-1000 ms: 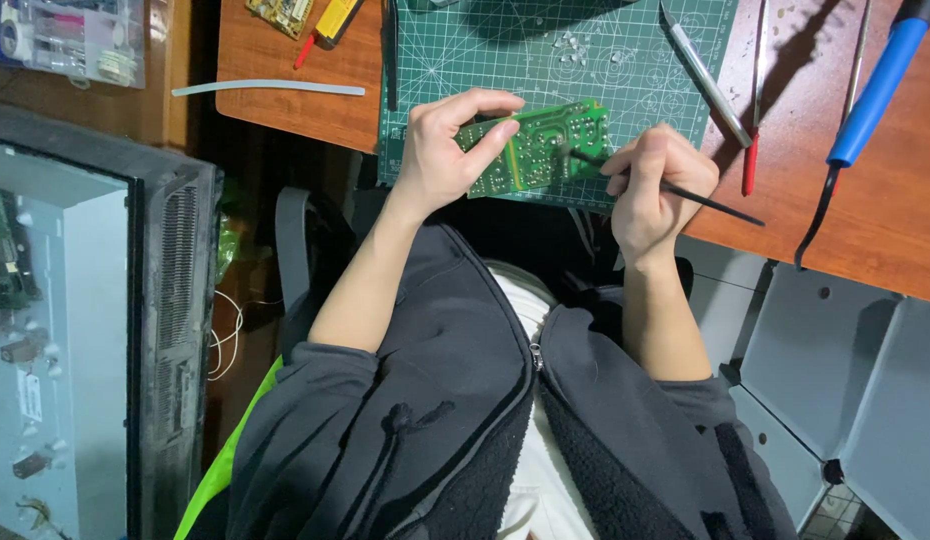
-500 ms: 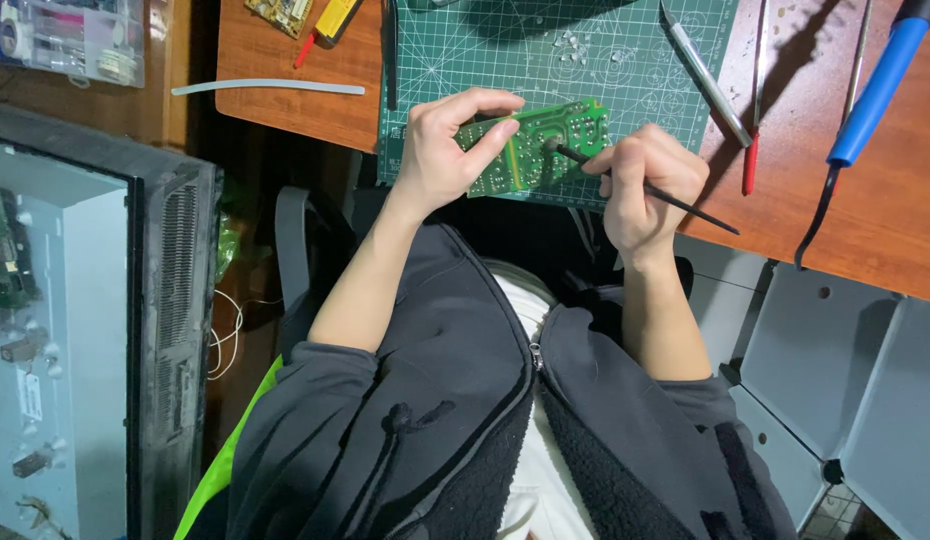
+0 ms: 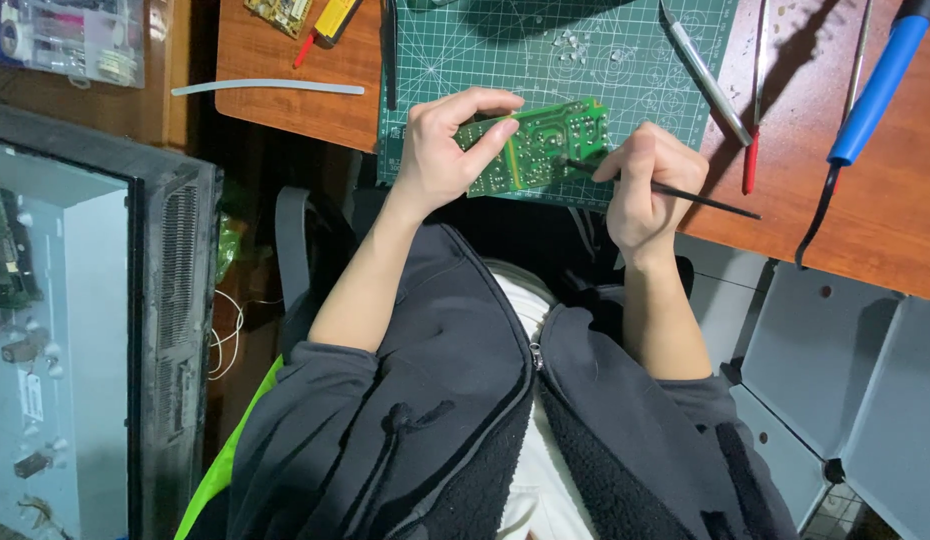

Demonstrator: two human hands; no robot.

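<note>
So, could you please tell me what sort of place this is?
Probably an electronics repair bench: a green cutting mat on a wooden desk, a green circuit board being worked on, and an opened device chassis alongside.

jacket: dk grey fleece, zip open | sleeves pushed up | shirt: white

Wooden desk (image 3: 885, 230), green cutting mat (image 3: 545, 50), blue-handled tool (image 3: 880, 85), red-handled driver (image 3: 753, 150), white strip (image 3: 268, 88), possibly tweezers (image 3: 705, 72)

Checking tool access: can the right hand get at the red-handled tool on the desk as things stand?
Probably not right away. The right hand is gripping a thin black tool against the green circuit board. The red-handled tool lies just beside it, path open, but the hand is full.
</note>
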